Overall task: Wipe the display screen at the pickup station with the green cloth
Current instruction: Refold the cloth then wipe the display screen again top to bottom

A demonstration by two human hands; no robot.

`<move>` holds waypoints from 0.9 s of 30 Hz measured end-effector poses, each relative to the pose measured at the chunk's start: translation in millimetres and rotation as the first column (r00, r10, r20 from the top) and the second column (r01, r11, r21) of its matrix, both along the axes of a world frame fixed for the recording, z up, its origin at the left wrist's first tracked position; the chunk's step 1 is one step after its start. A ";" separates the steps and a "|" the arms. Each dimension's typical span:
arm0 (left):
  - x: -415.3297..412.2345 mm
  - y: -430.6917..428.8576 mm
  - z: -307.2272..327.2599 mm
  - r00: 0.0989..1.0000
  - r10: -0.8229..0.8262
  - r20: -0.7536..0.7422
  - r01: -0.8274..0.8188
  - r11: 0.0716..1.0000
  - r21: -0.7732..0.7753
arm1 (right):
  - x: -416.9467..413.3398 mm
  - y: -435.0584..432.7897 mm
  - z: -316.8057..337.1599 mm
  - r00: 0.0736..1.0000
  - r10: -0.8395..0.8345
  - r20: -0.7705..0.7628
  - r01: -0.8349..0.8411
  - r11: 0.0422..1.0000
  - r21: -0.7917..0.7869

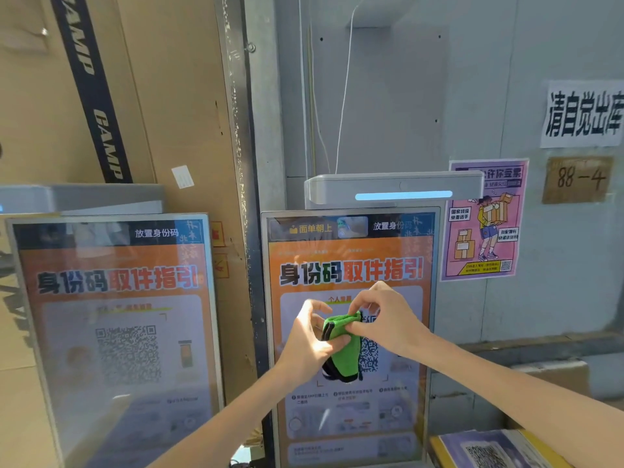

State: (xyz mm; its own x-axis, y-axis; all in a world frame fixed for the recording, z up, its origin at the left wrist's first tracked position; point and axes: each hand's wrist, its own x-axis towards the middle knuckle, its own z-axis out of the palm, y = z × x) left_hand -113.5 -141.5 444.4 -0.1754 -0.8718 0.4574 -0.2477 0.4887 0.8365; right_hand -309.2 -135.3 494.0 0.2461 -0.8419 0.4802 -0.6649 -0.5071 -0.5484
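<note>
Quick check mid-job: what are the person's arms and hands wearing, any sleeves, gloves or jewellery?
Nothing is worn on what shows. The left hand and right hand are ungloved, with no rings visible. The left forearm and right forearm are bare to the frame's edge: no sleeves, watch or wristband in view.

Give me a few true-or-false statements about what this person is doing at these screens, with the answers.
1. The left hand and right hand both pinch a folded green cloth with black edging. True.
2. The cloth is held in front of the left-hand screen. False: it is in front of the right-hand orange display screen.
3. A pink illustrated poster hangs on the grey wall to the right of that screen. True.
4. The light bar above that screen glows red. False: it glows pale blue.
</note>
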 end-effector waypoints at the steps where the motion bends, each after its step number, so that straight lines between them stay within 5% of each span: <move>1: 0.2 0.6 1.2 0.999 -0.031 0.010 0.031 1.000 -0.001 | -0.1 0.9 0.4 1.000 0.012 0.006 -0.012 1.000 0.003; 4: 3.4 0.6 5.2 0.990 -0.124 0.061 0.124 0.992 0.011 | 0.7 1.9 4.0 0.993 0.115 0.011 -0.116 0.984 0.134; 8: 12.0 -0.1 10.7 0.948 -0.080 0.307 0.061 0.996 0.072 | -4.8 3.5 11.7 0.971 0.203 0.129 -0.237 0.900 0.367; 13: 31.1 -0.6 23.2 0.877 -0.093 0.471 0.063 0.995 0.080 | -16.6 9.9 19.4 0.953 0.224 0.203 -0.290 0.868 0.404; 19: 48.5 7.2 40.3 0.818 -0.268 0.510 0.186 0.961 0.207 | -24.3 12.7 27.5 0.932 0.273 0.240 -0.355 0.823 0.443; 27: 54.2 9.3 57.1 0.887 -0.275 0.370 0.193 0.950 0.244 | -8.1 18.0 22.3 0.952 0.182 0.247 -0.265 0.891 0.369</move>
State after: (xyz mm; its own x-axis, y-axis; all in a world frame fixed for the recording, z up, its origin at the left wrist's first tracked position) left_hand -59.3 -132.2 501.4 -0.5156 -0.8465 0.1327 -0.4756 0.4116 0.7774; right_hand -317.4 -117.3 516.3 0.3845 -0.9054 0.1802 -0.4147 -0.3438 -0.8425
